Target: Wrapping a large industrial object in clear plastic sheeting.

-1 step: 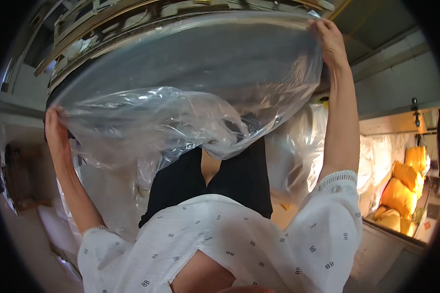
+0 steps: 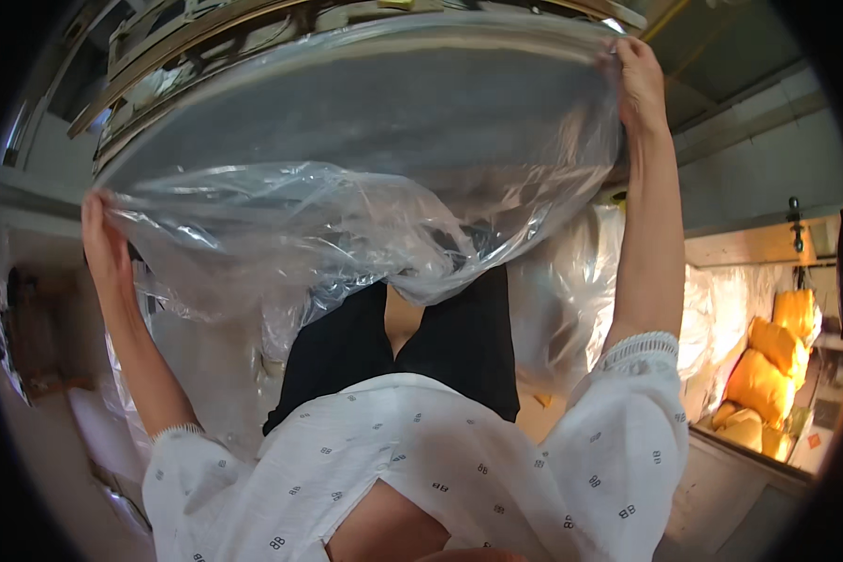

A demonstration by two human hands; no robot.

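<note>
Left hand (image 2: 103, 248) and right hand (image 2: 639, 84) each clamp an edge of the clear plastic sheet (image 2: 347, 225), spread wide between them

A single head-worn fisheye view looks steeply down the wearer's own front, so the white patterned blouse (image 2: 412, 468) fills six o'clock at very close range. Both forearms rise from the lower edge, the left hand (image 2: 103, 245) at nine o'clock, the right hand (image 2: 639, 84) at one o'clock. Straight edges bow near the dark circular rim.
</note>
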